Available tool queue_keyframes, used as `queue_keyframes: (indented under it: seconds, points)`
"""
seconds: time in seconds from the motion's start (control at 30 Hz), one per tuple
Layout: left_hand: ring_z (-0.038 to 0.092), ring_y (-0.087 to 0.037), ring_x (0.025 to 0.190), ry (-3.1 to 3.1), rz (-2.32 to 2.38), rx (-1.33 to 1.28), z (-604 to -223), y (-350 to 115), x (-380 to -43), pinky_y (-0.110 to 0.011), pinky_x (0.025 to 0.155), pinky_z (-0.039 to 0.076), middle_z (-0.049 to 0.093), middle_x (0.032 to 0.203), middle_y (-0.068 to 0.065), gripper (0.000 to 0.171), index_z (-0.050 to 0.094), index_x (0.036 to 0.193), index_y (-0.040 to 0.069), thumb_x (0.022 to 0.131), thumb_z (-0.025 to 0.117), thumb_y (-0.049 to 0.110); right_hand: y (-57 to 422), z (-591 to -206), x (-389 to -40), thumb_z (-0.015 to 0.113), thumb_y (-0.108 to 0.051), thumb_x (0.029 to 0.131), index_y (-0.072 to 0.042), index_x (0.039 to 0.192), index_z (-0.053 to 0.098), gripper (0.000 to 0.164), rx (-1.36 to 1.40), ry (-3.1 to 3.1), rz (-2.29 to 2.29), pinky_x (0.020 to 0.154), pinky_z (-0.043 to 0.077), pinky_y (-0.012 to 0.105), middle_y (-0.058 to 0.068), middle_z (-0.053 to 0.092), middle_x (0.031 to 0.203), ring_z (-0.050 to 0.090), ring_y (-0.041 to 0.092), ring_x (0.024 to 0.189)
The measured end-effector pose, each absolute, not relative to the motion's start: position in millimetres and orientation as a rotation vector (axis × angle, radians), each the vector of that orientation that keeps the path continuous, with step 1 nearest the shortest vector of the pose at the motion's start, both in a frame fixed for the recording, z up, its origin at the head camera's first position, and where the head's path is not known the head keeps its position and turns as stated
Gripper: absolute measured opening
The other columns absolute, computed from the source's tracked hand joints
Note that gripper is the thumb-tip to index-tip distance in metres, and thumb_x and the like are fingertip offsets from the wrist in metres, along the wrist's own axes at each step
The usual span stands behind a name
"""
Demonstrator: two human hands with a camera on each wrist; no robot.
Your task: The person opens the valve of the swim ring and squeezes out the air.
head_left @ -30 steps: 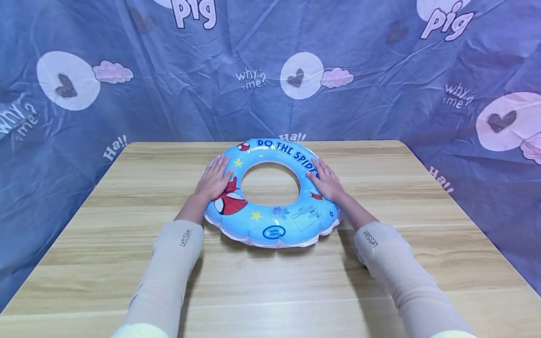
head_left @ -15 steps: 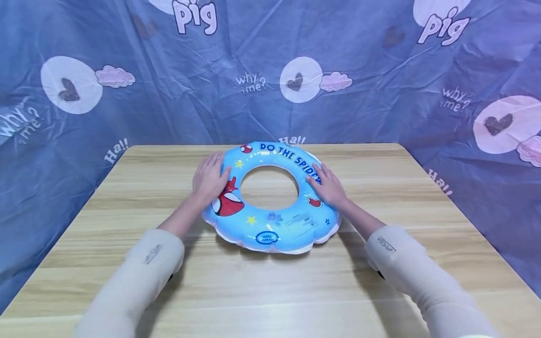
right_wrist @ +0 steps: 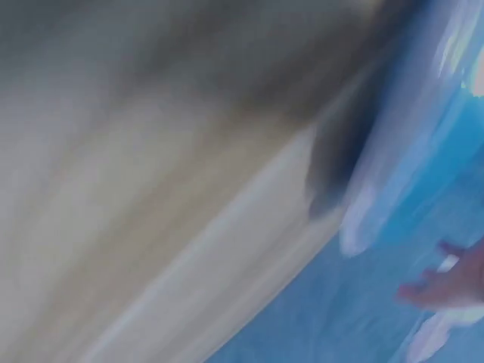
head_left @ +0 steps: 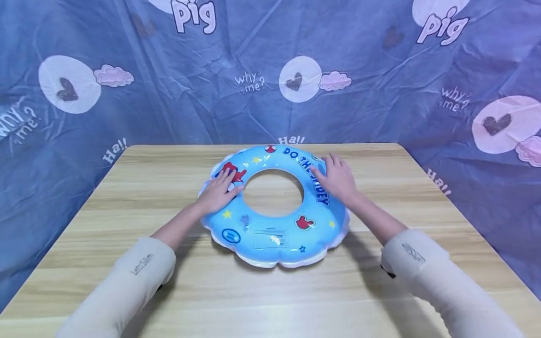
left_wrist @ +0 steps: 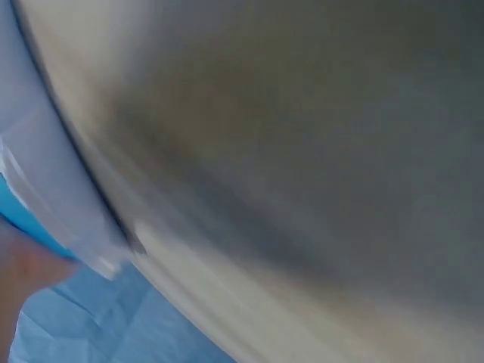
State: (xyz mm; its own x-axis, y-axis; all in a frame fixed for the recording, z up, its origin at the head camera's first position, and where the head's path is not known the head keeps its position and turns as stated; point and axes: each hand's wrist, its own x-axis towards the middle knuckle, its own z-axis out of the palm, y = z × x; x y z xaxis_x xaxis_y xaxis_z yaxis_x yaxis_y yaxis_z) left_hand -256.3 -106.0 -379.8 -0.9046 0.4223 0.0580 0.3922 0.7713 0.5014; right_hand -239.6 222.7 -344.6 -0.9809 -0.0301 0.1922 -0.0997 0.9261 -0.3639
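A light blue inflatable swim ring (head_left: 279, 234) with a pale scalloped underside lies on the table in the head view. It carries red cartoon figures, yellow stars and "DO THE SPIDEY" lettering. My left hand (head_left: 216, 195) rests on its left side, fingers extended over a red figure, thumb towards the hole. On the upper right side is my right hand (head_left: 340, 180), thumb over the lettering, fingers pointing forward along the outer edge. Blurred parts of the ring show in the left wrist view beside my hand (left_wrist: 30, 265), and in the right wrist view above my fingers (right_wrist: 431, 291).
The wooden table (head_left: 270, 305) extends around the ring, its far edge close behind it. A blue patterned cloth (head_left: 203, 103) hangs beyond the table and along both sides.
The ring has turned clockwise as seen from above: its lettering has swung right and nearer, its oval logo left. My left hand has come nearer, and my right has shifted slightly right.
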Motion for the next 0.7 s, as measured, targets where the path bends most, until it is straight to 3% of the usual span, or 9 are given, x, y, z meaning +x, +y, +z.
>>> queue_keyframes:
  seconds: [0.2,0.37,0.7]
  points:
    - [0.008,-0.033,0.136,2.914,0.841,0.731,-375.5,-107.9,-282.4,-0.051,0.106,0.006,0.017,0.150,-0.015,0.066,0.026,0.145,0.007,0.095,0.039,0.048,242.1,-364.8,-273.0,0.033,-0.046,0.097,-0.006,0.145,0.023,0.064,0.250,-2.988,0.664,0.103,0.010,0.058,0.025,0.010,0.148,0.011,0.046,0.132]
    - [0.000,-0.032,0.137,3.028,0.475,0.759,-384.2,-106.0,-291.9,-0.051,0.107,0.003,0.006,0.152,-0.011,0.069,0.017,0.148,0.011,0.094,0.033,0.053,245.3,-383.3,-279.0,0.026,-0.049,0.097,-0.014,0.148,0.016,0.063,0.277,-3.003,0.726,0.100,0.012,0.063,0.019,0.007,0.151,0.009,0.045,0.133]
    - [-0.005,-0.031,0.137,3.034,0.490,0.722,-396.2,-102.7,-296.2,-0.048,0.107,0.002,-0.002,0.153,-0.010,0.069,0.005,0.148,0.011,0.097,0.026,0.051,242.3,-390.3,-277.2,0.020,-0.052,0.097,-0.018,0.149,0.010,0.063,0.235,-3.060,0.692,0.099,0.013,0.063,0.016,0.004,0.152,0.005,0.044,0.133]
